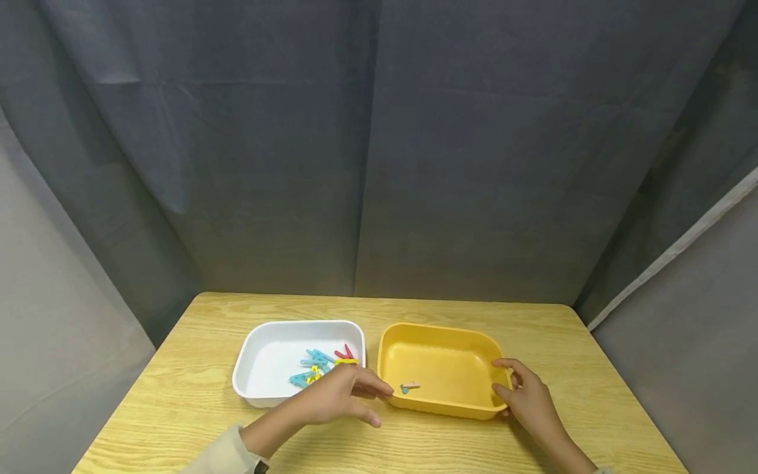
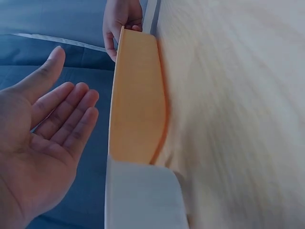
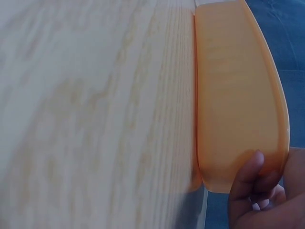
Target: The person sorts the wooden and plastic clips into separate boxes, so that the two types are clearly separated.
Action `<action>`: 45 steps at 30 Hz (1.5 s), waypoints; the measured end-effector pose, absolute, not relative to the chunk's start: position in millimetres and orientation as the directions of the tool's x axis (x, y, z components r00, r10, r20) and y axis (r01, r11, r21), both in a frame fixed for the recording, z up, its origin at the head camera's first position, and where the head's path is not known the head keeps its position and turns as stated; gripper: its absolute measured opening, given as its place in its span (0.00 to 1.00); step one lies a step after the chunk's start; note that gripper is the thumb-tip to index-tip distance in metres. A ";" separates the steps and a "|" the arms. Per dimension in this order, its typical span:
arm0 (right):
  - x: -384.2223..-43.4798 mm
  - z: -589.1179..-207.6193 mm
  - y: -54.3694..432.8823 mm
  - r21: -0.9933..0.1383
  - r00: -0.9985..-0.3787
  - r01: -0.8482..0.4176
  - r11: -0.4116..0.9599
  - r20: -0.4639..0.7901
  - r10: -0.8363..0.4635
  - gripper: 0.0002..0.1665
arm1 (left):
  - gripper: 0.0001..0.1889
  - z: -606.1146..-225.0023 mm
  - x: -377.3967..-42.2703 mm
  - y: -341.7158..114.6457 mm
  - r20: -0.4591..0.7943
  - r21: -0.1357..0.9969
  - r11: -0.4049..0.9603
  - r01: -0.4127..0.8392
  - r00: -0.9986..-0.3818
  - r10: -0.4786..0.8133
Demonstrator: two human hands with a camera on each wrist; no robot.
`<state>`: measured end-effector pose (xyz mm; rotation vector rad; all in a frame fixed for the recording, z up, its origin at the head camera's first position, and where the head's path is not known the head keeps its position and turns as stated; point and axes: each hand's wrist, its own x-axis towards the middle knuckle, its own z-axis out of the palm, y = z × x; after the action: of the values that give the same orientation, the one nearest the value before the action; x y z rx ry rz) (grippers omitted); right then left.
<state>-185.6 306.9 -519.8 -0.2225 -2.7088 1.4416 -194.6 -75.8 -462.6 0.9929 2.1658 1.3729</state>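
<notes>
A yellow plastic basin (image 1: 441,408) stands on the table, and my right hand (image 1: 530,398) grips its right end, thumb on one side of the rim and fingers on the other. The right wrist view shows those fingers (image 3: 250,174) against the basin wall (image 3: 240,95). Inside lies one small pinkish and teal item (image 1: 410,387), too small to name surely. My left hand (image 1: 340,395) hovers between the two basins with loosely extended fingers and holds nothing; its palm (image 2: 43,157) is empty. Blue, yellow and red clothespins (image 1: 320,359) lie in the white basin (image 1: 251,359), partly behind the left hand.
The white basin sits left of the yellow one with a narrow gap. Both rest on a wood-grain table (image 1: 195,368). Grey curtains (image 1: 367,164) hang behind the table and at both sides.
</notes>
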 end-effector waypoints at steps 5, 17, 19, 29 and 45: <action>-185.4 -519.3 307.3 -0.827 -0.988 0.092 0.555 -0.008 0.152 0.27 | 0.23 -467.2 -179.5 -101.7 0.025 0.899 0.291 0.327 -0.702 0.712; -185.6 -520.4 308.5 -0.833 -0.990 0.075 0.548 0.002 0.138 0.27 | 0.23 -486.7 -151.4 -161.4 -0.042 0.912 0.330 0.243 -0.746 0.664; -186.0 -520.6 309.2 -0.834 -0.991 0.071 0.547 0.005 0.135 0.27 | 0.23 -490.1 -147.3 -169.9 -0.049 0.909 0.341 0.240 -0.751 0.659; -186.1 -520.9 308.7 -0.832 -0.990 0.080 0.549 -0.003 0.139 0.27 | 0.20 -515.0 -135.4 -206.7 -0.016 0.940 0.252 0.232 -0.704 0.710; -185.5 -521.2 309.3 -0.827 -0.991 0.077 0.557 -0.003 0.132 0.27 | 0.13 -545.5 -113.4 -217.7 -0.016 0.932 0.276 0.234 -0.736 0.677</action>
<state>-185.5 309.3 -521.2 -0.1825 -2.7199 1.4398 -113.4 -217.7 -545.5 0.8212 2.1401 1.4554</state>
